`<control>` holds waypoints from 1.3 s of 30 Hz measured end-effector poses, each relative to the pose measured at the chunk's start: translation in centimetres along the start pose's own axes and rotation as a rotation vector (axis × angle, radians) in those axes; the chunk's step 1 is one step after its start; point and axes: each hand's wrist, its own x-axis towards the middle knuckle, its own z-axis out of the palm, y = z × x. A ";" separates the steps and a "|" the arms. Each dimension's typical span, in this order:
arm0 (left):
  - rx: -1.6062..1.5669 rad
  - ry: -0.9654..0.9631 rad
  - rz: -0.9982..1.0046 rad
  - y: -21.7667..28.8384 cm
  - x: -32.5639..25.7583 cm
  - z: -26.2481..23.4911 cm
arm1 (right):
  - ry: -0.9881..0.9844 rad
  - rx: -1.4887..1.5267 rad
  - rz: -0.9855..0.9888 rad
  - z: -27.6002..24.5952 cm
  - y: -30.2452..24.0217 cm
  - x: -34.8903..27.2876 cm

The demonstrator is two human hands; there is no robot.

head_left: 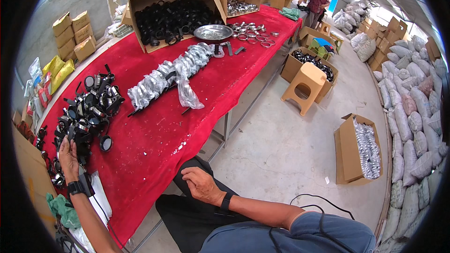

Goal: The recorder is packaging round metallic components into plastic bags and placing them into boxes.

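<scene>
Resting loosely spread, two hands: left hand (68,153) against one heap of black rings (89,112), right hand (201,185) on knee.

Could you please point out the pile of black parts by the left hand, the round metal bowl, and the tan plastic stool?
pile of black parts (89,107), head view, middle of the heap.
round metal bowl (213,32), head view, inner base.
tan plastic stool (309,76), head view, seat top.

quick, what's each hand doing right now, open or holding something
Left hand: open, fingers on the pile of black parts on the red table, gripping nothing.
Right hand: loosely curled, empty, resting on the knee.
</scene>
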 end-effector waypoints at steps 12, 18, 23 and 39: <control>-0.270 -0.171 -0.060 3.1 -12.2 5.1 | -0.027 0.069 -0.004 -0.4 -1.9 1.0; 0.104 -0.130 0.124 4.5 -20.6 7.5 | -0.175 0.324 0.139 -0.1 -6.0 5.6; 0.292 -0.231 0.070 1.5 -28.7 17.1 | -0.405 0.635 0.370 0.9 -7.6 10.0; 0.563 -0.274 0.297 -3.3 -37.9 16.9 | -0.615 0.922 0.636 3.8 -8.9 6.5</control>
